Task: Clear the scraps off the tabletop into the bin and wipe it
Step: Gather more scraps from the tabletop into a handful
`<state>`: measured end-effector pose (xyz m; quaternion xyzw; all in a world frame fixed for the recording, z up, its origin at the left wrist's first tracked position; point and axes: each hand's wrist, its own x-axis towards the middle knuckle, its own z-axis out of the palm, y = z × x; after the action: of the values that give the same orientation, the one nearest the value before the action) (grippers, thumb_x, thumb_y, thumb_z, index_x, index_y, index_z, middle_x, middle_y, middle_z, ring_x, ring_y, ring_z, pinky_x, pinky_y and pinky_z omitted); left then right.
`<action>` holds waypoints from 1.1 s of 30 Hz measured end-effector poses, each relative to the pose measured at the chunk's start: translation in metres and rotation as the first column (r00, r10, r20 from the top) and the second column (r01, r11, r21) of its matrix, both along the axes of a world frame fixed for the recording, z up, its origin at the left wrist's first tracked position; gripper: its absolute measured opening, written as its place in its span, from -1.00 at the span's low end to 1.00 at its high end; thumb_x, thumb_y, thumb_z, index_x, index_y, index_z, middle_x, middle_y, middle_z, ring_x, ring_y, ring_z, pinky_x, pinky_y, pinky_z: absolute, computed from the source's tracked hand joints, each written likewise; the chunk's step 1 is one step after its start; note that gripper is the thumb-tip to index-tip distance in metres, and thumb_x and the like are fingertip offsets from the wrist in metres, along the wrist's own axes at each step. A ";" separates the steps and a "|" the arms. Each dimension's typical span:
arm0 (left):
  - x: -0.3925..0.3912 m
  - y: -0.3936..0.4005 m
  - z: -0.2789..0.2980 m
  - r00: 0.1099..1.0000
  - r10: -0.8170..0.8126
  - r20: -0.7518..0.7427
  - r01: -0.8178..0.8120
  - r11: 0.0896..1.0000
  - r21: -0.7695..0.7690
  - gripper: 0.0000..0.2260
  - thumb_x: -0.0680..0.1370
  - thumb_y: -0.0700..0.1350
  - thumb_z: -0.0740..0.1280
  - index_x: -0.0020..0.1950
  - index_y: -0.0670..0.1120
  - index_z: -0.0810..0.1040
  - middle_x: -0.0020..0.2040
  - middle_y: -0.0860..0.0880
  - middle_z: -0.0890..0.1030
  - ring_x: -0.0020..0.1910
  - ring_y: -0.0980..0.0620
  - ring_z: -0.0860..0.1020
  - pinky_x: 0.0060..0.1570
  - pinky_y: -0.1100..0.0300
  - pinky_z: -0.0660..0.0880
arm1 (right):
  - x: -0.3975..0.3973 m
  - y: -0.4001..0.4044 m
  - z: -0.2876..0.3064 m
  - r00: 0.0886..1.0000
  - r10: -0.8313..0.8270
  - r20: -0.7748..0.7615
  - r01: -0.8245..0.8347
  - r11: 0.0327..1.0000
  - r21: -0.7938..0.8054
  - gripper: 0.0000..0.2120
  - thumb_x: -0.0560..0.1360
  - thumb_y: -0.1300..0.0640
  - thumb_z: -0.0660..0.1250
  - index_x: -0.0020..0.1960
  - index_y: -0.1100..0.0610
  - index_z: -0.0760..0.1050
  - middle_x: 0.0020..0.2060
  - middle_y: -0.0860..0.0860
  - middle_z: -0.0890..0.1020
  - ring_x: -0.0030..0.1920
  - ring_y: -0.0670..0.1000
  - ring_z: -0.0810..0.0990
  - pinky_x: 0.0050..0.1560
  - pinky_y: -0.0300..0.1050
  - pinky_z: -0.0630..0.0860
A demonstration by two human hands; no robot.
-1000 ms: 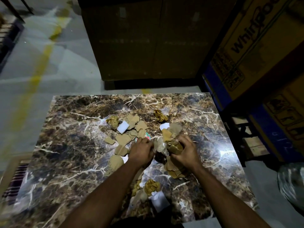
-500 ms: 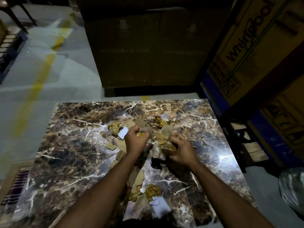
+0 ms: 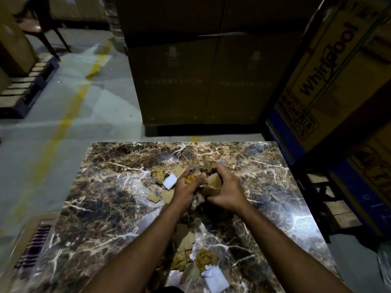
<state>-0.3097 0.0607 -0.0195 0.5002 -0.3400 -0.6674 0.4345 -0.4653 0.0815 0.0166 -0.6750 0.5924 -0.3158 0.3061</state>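
Pallets [image 3: 25, 85] sit at the far left on the grey floor [image 3: 63, 81], and a yellow stripe [image 3: 69, 115] runs down it toward the marbled counter [image 3: 110, 208]. On that counter we see loose scraps left of our hands: a crumpled yellowish wad [image 3: 158, 174], a white slip [image 3: 170, 181] and flat cardboard pieces [image 3: 161, 195]. Our left hand [image 3: 186, 187] curls round a yellowish crumpled scrap [image 3: 191, 178], its grip closed on it, just above the counter and touching the bundle held beside it. Our right hand [image 3: 226, 191] has its grip wrapped round a bunch of cardboard scraps [image 3: 212, 183], thumb toward us and fingers curled over the top. Nearer us, between our forearms, more scraps lie on the counter: torn cardboard [image 3: 185, 237], two yellowish wads [image 3: 204, 258] and a white card [image 3: 216, 279] at the near edge. Behind the counter stand large brown cartons [image 3: 201, 70]; to the right a printed appliance box [image 3: 330, 70] leans in, with a dark frame [image 3: 317, 197] below it.
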 end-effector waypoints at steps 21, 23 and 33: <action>0.008 0.010 -0.006 0.935 0.302 -0.189 -0.267 0.945 0.188 0.05 0.02 0.06 0.75 0.40 -0.27 0.44 0.17 -0.31 0.64 0.06 -0.32 0.67 -0.08 -0.12 0.63 | 0.014 0.004 0.009 0.717 -0.111 0.688 -0.081 0.967 0.240 -0.34 0.40 0.21 0.32 0.47 -0.09 0.33 0.29 0.05 0.51 0.06 0.01 0.66 -0.10 -0.04 0.60; 0.009 0.008 0.005 0.914 0.352 -0.201 -0.313 0.929 0.199 -0.04 0.03 0.09 0.74 0.31 -0.26 0.53 0.16 -0.26 0.67 0.08 -0.27 0.67 -0.03 -0.11 0.63 | 0.013 0.011 0.003 0.673 -0.180 0.717 0.009 0.972 0.236 -0.36 0.39 0.04 0.45 0.44 -0.12 0.39 0.37 0.05 0.49 0.21 0.10 0.62 0.08 0.10 0.63; -0.010 0.027 0.017 0.915 0.349 -0.200 -0.297 0.922 0.250 -0.26 0.28 -0.04 0.65 0.37 -0.14 0.42 0.14 -0.20 0.68 -0.02 -0.19 0.71 -0.14 -0.09 0.64 | 0.059 0.032 -0.011 0.737 -0.346 0.581 0.388 0.920 0.055 -0.08 0.22 -0.40 0.50 0.50 -0.23 0.28 0.45 -0.25 0.33 0.44 -0.17 0.37 0.28 -0.23 0.45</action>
<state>-0.3199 0.0880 -0.0021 0.5089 -0.1230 -0.6744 0.5207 -0.4063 0.1135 0.0059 -0.4263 0.5802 -0.5808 0.3798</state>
